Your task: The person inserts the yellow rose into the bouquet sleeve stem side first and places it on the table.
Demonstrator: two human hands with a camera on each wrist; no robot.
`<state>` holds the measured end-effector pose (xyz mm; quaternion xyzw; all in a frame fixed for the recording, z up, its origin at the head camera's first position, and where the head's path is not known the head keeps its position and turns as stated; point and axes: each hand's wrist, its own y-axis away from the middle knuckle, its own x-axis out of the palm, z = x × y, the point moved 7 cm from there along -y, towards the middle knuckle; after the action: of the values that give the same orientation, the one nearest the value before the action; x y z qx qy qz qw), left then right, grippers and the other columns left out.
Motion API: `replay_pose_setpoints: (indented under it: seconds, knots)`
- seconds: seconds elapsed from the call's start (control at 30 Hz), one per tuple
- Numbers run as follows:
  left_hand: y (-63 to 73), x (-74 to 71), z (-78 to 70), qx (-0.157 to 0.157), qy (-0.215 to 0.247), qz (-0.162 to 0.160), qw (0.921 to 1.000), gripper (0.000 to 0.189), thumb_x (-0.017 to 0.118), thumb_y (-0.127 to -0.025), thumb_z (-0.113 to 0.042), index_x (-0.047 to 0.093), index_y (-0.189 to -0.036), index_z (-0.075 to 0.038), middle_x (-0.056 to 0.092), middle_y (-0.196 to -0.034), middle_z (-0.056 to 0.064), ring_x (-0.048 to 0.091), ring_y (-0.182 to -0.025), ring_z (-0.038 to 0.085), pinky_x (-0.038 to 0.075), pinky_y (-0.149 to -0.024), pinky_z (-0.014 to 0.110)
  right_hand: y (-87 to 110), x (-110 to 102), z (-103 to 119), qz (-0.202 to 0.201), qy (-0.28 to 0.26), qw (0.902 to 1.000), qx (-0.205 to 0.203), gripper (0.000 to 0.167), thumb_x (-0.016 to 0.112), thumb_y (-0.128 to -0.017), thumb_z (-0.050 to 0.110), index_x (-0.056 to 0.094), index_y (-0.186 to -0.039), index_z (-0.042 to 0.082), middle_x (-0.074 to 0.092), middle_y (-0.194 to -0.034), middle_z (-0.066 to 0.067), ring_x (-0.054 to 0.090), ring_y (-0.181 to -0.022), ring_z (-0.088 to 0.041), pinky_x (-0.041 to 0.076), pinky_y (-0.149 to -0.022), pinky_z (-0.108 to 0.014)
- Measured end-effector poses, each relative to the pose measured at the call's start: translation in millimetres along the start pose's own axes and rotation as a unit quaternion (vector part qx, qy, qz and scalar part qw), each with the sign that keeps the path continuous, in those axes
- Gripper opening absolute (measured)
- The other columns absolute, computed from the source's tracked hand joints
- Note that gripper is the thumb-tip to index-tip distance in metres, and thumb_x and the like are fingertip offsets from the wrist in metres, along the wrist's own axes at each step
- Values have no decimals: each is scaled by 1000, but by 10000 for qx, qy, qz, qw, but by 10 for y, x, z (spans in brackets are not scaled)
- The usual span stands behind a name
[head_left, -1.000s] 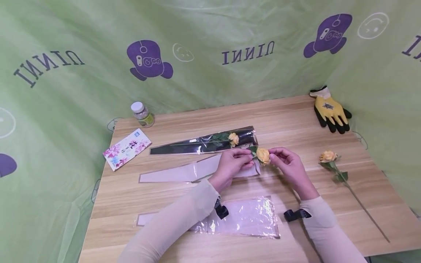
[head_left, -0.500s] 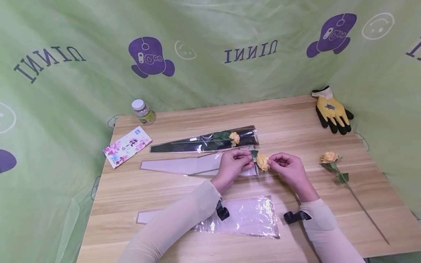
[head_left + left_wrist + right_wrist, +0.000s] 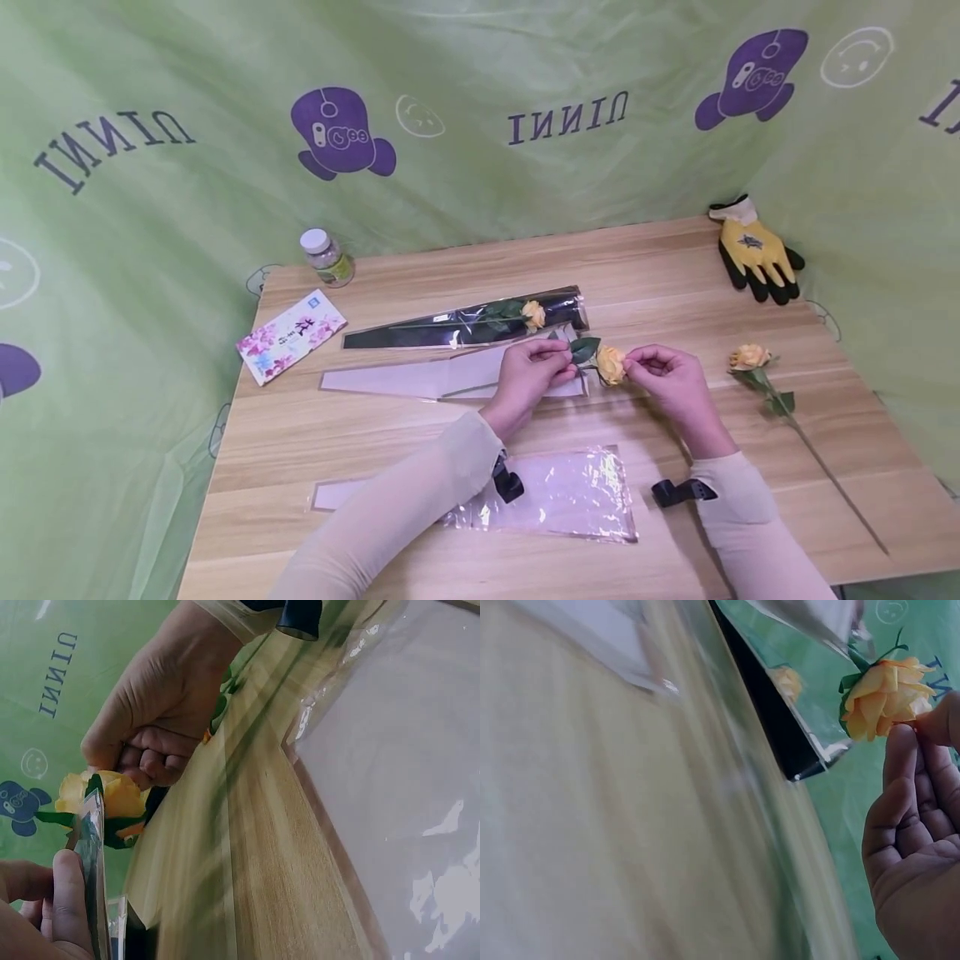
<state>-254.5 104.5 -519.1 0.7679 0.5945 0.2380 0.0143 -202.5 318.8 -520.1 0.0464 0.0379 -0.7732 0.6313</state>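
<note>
In the head view, my right hand (image 3: 672, 387) pinches the petals of a yellow-orange artificial rose (image 3: 611, 365). The right wrist view shows the rose (image 3: 885, 697) between thumb and fingertips. My left hand (image 3: 528, 375) pinches the mouth of a pale flower sleeve (image 3: 390, 379); in the left wrist view the thumb presses on the clear sleeve edge (image 3: 91, 862). The bloom sticks out past that mouth, a green leaf (image 3: 584, 349) beside it. Its stem runs along the sleeve. Whether the left fingers also hold the stem cannot be told.
Behind lies a black sleeve (image 3: 405, 332) with a rose inside. A flat pale sleeve (image 3: 555, 492) lies in front, partly under the left forearm. At right are a loose rose (image 3: 750, 358) and a yellow-black glove (image 3: 752, 246); at left, a floral packet (image 3: 292, 336) and a jar (image 3: 328, 258).
The rose first dipped toward me, then shifted right and slightly back up with my right hand. More of its leaf now shows. My left hand stays nearly in place.
</note>
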Motion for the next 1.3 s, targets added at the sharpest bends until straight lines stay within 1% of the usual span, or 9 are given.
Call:
replay_pose_setpoints:
  seconds: [0.2,0.43,0.67,0.77,0.83,0.93,1.07,1.17,1.3]
  knots:
    - [29,64,-2,-10,40,64,10000,18,73,-86,11,73,-102,4,69,-91,15,73,-75,20,65,-78,33,27,144,-3,148,12,9999,-58,26,79,-89,6,68,-103,-12,74,-92,-8,70,-82,-14,63,-76,-23]
    - [56,62,-20,-46,-15,156,9999,18,73,-88,10,73,-105,3,70,-94,16,73,-76,20,65,-81,33,17,231,41,321,216,9988,-295,26,77,-92,7,67,-104,-13,74,-95,-12,69,-83,-13,62,-76,-20]
    - [71,45,-25,-116,-89,205,9997,23,73,-88,10,72,-110,7,71,-95,16,72,-75,18,65,-79,32,13,341,5,534,556,9968,-192,27,77,-93,17,69,-106,-6,72,-98,-15,67,-84,-18,60,-74,-21]
    - [78,43,-29,-173,-120,229,9995,27,73,-87,8,70,-114,8,71,-97,17,72,-75,18,65,-79,31,22,369,-5,518,593,9968,-150,28,77,-93,20,70,-107,-4,72,-100,-15,67,-84,-21,60,-74,-23]
    - [80,42,-32,-207,-123,241,9994,27,74,-87,8,71,-114,7,72,-97,17,73,-75,18,65,-79,31,27,370,4,418,603,9971,-191,27,77,-93,20,70,-107,-3,71,-100,-14,67,-85,-22,60,-75,-22]
    - [76,41,-35,-214,-115,252,9994,27,74,-87,7,71,-114,6,72,-97,17,73,-74,18,65,-78,30,30,401,32,336,589,9970,-360,25,77,-93,17,70,-106,-3,71,-100,-15,67,-85,-22,60,-76,-21]
    - [85,53,-46,-193,-114,340,9992,27,73,-88,9,70,-115,8,72,-95,18,72,-74,18,65,-79,31,25,486,43,368,507,9968,-497,24,76,-94,15,71,-106,-4,72,-99,-15,66,-82,-24,59,-70,-21]
    - [95,64,-52,-229,-79,409,9989,27,73,-87,9,70,-114,8,72,-96,18,73,-75,19,65,-80,31,30,495,15,309,351,9981,-396,26,78,-92,18,72,-107,-2,72,-99,-13,65,-81,-27,60,-68,-22]
    - [94,57,-60,-292,-40,343,9990,23,74,-87,8,74,-109,1,72,-97,17,73,-76,19,65,-79,31,52,456,-14,303,-63,9994,-180,30,80,-90,19,71,-110,-2,72,-105,-14,67,-87,-28,63,-75,-27]
